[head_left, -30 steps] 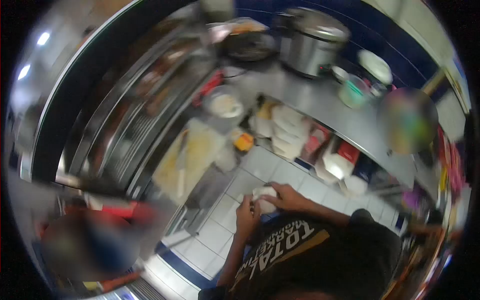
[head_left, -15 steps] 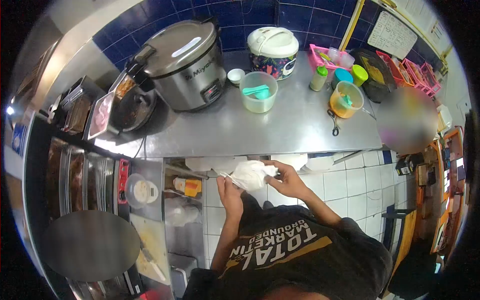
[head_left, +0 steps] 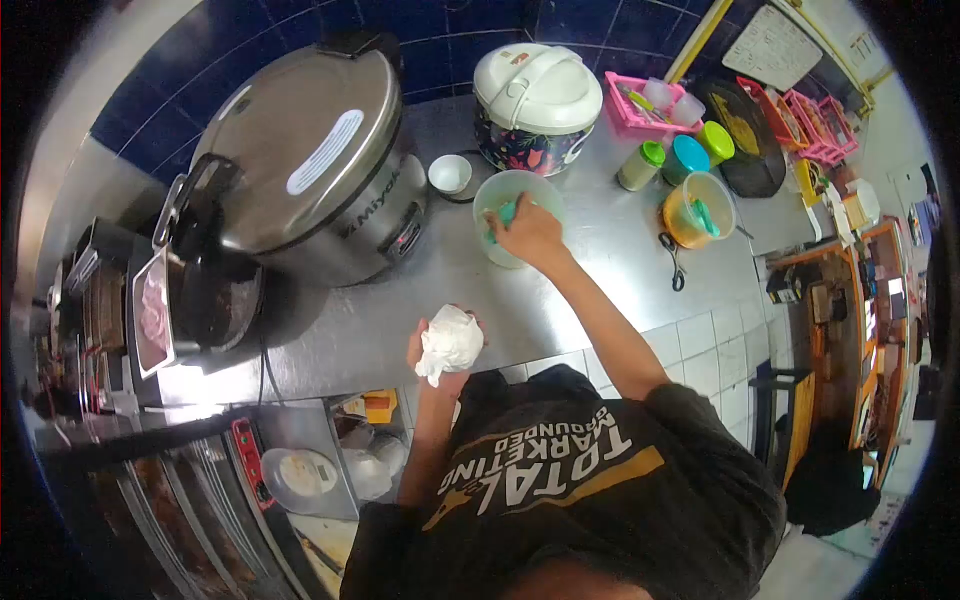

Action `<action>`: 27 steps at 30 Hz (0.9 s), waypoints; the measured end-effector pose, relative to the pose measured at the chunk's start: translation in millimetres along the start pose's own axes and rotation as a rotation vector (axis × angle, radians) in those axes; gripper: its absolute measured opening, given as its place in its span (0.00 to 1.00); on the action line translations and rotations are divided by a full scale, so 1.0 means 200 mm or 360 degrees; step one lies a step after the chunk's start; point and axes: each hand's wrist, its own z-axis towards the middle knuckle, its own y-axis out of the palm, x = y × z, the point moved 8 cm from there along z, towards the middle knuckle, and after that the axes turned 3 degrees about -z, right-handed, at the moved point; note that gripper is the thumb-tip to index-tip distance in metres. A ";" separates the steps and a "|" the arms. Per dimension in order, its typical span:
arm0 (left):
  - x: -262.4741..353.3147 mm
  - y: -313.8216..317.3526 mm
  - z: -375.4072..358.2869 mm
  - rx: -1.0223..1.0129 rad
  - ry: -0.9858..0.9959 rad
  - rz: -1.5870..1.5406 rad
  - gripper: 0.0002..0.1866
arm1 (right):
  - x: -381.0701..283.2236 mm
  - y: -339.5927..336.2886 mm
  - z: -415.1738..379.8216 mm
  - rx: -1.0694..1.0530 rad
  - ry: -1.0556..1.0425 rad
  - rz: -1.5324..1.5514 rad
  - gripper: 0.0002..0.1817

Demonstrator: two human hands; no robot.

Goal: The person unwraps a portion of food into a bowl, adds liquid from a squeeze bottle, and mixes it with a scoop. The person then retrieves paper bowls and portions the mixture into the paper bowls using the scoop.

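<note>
My left hand [head_left: 415, 345] is wrapped round a crumpled white bundle [head_left: 451, 342], held over the counter's near edge. The bundle's wrapping looks like thin paper or plastic, and what is inside is hidden. My right hand [head_left: 528, 233] reaches into a translucent plastic tub [head_left: 546, 190], fingers closed on a turquoise scoop [head_left: 506, 213] in it. Just left of the tub stands a small white bowl [head_left: 450, 173]. Behind it is a white rice cooker [head_left: 540, 90] with a floral body.
A large steel rice cooker [head_left: 330, 215] fills the counter's left side. To the right are scissors [head_left: 675, 268], a tub of orange liquid [head_left: 690, 228], a green-lidded shaker [head_left: 641, 168] and a pink basket [head_left: 625, 98]. A kitchen scale [head_left: 305, 473] sits at lower left.
My right hand has left the white bundle and moved forward into the tub, onto the turquoise scoop. My left hand keeps the bundle, now over the counter edge. The view has shifted.
</note>
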 end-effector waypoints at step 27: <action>-0.23 0.34 0.44 -0.0002 0.0021 0.0058 0.41 | 1.24 0.07 -0.30 0.0067 0.0753 -0.0144 0.12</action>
